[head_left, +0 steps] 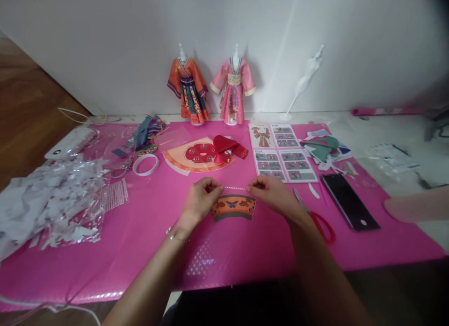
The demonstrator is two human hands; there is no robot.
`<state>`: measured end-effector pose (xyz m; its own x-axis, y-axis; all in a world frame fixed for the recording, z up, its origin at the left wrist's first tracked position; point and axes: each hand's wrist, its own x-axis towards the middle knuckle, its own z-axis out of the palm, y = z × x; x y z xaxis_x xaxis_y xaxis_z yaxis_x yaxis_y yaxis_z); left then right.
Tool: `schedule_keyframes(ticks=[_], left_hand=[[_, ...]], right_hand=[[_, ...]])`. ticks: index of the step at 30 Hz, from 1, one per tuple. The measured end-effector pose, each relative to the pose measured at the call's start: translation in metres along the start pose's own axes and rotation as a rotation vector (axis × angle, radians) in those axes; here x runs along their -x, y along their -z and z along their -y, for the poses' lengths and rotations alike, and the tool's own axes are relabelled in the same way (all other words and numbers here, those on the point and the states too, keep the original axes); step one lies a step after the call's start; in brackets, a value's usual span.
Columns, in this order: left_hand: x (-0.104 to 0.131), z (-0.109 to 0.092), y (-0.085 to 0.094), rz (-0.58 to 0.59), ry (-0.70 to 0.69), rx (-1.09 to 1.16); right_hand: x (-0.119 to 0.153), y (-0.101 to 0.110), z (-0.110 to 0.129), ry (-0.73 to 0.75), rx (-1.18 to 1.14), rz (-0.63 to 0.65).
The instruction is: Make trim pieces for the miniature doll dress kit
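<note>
A short strip of white beads is stretched between my two hands. My left hand pinches its left end, and my right hand pinches the right end. Just below the strip, a curved orange piece with a blue butterfly and grey edges lies on the pink mat. Behind my hands lie a peach and red fan-shaped piece and a folded red fabric piece. Red-handled scissors rest to the right of my right forearm.
White scraps and a roll of tape are at left. An instruction sheet, a phone and green fabric sit at right. Two dressed mannequins and a bare one stand behind.
</note>
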<state>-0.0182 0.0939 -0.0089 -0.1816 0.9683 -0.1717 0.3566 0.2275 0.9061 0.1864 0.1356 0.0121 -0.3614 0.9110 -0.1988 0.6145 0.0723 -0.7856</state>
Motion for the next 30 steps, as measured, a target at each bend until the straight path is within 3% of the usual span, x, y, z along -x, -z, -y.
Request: schedule_keyframes(ticks=[6, 12, 30], left_hand=[[0.003, 0.013, -0.009, -0.019, 0.017, -0.296], [0.003, 0.021, -0.014, -0.015, 0.028, -0.442], [0.009, 0.006, -0.019, -0.037, 0.084, -0.666]], right_hand=[[-0.013, -0.023, -0.017, -0.086, 0.132, 0.014], [-0.021, -0.036, -0.025, -0.143, 0.251, 0.013], [-0.024, -0.039, -0.023, -0.164, 0.331, 0.023]])
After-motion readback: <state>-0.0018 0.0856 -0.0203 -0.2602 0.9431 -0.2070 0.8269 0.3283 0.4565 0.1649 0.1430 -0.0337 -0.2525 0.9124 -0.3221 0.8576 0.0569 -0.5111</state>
